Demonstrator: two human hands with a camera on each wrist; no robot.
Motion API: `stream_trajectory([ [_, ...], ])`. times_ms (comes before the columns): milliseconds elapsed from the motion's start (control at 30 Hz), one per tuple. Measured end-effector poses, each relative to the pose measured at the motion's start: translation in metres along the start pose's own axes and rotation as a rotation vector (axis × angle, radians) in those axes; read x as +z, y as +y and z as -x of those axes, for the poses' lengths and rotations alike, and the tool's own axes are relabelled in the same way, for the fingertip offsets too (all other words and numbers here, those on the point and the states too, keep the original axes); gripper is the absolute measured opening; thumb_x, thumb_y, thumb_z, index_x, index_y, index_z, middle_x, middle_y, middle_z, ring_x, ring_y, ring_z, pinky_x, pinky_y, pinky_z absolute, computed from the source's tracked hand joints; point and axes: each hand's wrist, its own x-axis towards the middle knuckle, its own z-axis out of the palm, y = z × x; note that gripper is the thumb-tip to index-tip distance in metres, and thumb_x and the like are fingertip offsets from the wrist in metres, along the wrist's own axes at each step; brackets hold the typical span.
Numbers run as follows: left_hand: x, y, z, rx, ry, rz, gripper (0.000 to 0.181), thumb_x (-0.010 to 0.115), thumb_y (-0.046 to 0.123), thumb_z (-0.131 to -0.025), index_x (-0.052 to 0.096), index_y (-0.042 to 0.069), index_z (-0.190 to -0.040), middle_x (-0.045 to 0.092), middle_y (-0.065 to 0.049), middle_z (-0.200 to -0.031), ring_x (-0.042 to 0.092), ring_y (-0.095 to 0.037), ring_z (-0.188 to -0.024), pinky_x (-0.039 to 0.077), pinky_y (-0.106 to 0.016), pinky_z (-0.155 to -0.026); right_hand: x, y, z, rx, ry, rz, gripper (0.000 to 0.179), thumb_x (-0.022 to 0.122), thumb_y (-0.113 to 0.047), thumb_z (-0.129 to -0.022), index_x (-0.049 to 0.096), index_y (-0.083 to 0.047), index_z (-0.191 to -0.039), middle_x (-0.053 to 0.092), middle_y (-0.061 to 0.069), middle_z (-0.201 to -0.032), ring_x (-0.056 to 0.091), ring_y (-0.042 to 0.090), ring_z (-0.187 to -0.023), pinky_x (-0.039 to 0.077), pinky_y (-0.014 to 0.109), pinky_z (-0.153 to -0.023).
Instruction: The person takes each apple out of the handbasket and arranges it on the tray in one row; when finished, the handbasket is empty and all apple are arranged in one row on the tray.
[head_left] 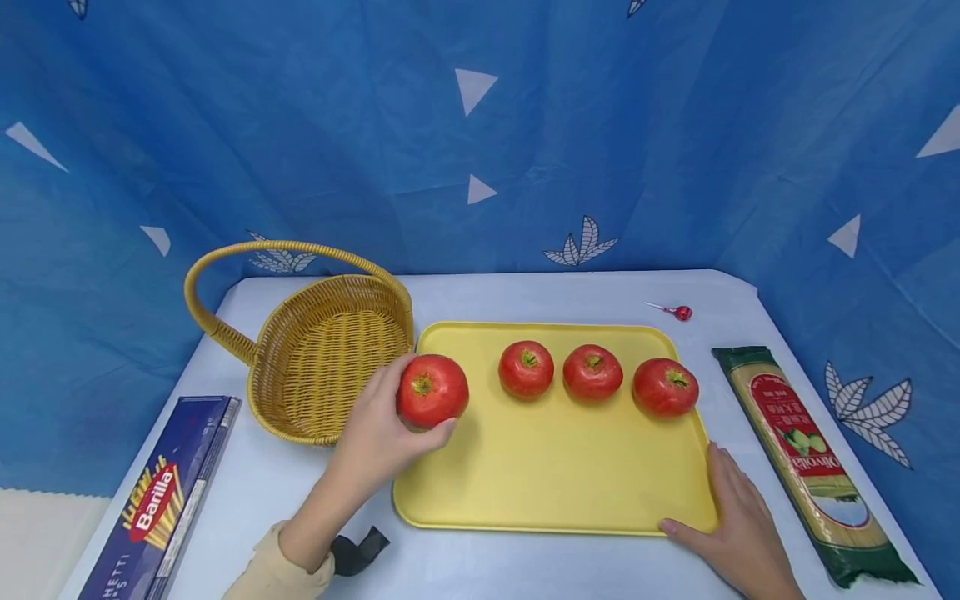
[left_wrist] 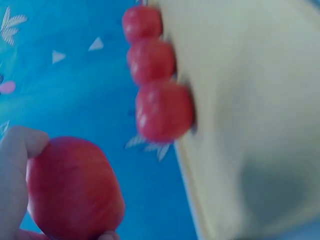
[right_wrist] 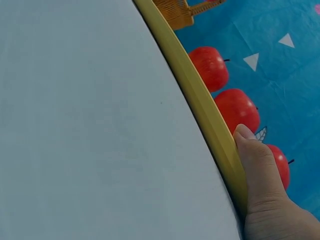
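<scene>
Up in my left hand (head_left: 377, 432) is a red apple (head_left: 433, 390), gripped between thumb and fingers above the left edge of a yellow tray (head_left: 540, 483). The left wrist view shows the same held apple (left_wrist: 75, 190) with fingers around its side. Three more red apples, the left one (head_left: 527, 369), the middle one (head_left: 592, 372) and the right one (head_left: 665, 387), sit in a row along the tray's far side. At the tray's near right corner rests my right hand (head_left: 738, 521), its thumb (right_wrist: 257, 165) at the yellow rim and its fingers extended along the right side.
A wicker basket (head_left: 288, 429) with a tall handle stands left of the tray. A blue Barilla spaghetti box (head_left: 161, 500) lies at far left, a green-ended noodle pack (head_left: 810, 458) at right. Behind the tray is a red lollipop (head_left: 682, 313). A black strip (head_left: 360, 552) lies near the left sleeve.
</scene>
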Motion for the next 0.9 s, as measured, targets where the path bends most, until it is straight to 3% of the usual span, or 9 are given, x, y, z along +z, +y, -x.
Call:
stream_trajectory([
  [167, 0.03, 0.003, -0.001, -0.029, -0.035, -0.012, 0.089, 0.085, 0.046, -0.068, 0.045, 0.014, -0.141, 0.058, -0.006, -0.123, 0.063, -0.022, -0.103, 0.058, -0.043, -0.082, 0.001, -0.001, 0.0, -0.002, 0.006, 0.005, 0.14, 0.073, -0.073, -0.07, -0.015, -0.005, -0.156, -0.001, 0.031, -0.162, 0.008, 0.055, -0.142, 0.012, 0.078, -0.106],
  [433, 0.065, -0.008, -0.012, -0.036, -0.02, -0.095, 0.089, 0.084, 0.04, -0.072, 0.043, 0.003, -0.143, 0.058, -0.016, -0.12, 0.063, -0.029, -0.102, 0.057, -0.044, -0.085, 0.002, -0.001, 0.001, -0.001, 0.018, 0.006, 0.142, 0.073, -0.073, -0.068, -0.014, -0.005, -0.156, -0.001, 0.03, -0.162, 0.008, 0.055, -0.142, 0.013, 0.079, -0.106],
  [633, 0.077, -0.013, -0.019, -0.061, -0.014, -0.108, 0.095, 0.084, 0.037, -0.075, 0.037, -0.001, -0.148, 0.054, -0.022, -0.129, 0.058, -0.035, -0.114, 0.053, -0.052, -0.092, 0.002, -0.001, 0.002, -0.013, 0.039, 0.013, 0.141, 0.074, -0.073, -0.068, -0.014, -0.006, -0.157, 0.0, 0.029, -0.163, 0.009, 0.055, -0.142, 0.015, 0.079, -0.106],
  [900, 0.079, -0.018, -0.02, -0.112, -0.029, -0.087, 0.095, 0.082, 0.038, -0.077, 0.034, -0.001, -0.149, 0.053, -0.022, -0.128, 0.056, -0.037, -0.118, 0.052, -0.054, -0.095, 0.001, -0.001, 0.001, -0.003, 0.016, 0.009, 0.141, 0.073, -0.072, -0.069, -0.014, -0.004, -0.156, 0.0, 0.031, -0.161, 0.008, 0.055, -0.142, 0.013, 0.078, -0.107],
])
